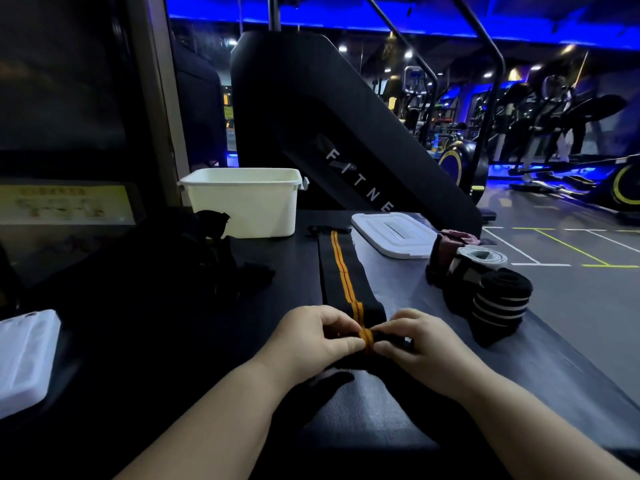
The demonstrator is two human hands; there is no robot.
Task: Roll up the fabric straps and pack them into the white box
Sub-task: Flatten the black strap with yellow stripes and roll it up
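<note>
Table (381,420) | box (242,206) far-left, open top, well apart fr. hands | strap (341,271) flat, long axis runs fwd fr. grip | L hand (311,337) & R hand (419,344) side by side, equally near, palms down, fingers curled, pinching roll (367,336) at strap's near end | judged: rolling proceeds fwd, away fr. person.

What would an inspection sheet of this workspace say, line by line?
Surface: dark textured tabletop, dimly lit.
Job's things: black strap with orange stripes lies flat, near end rolled; white box open at back, contents hidden; rolled straps at right.
Clutter: white lid beside box; dark fabric heap left; white tray at left edge.
Hands: left hand and right hand both pinch the strap's rolled end.
Cables: nothing seen.
Surroundings: gym machines, blue lighting.
</note>
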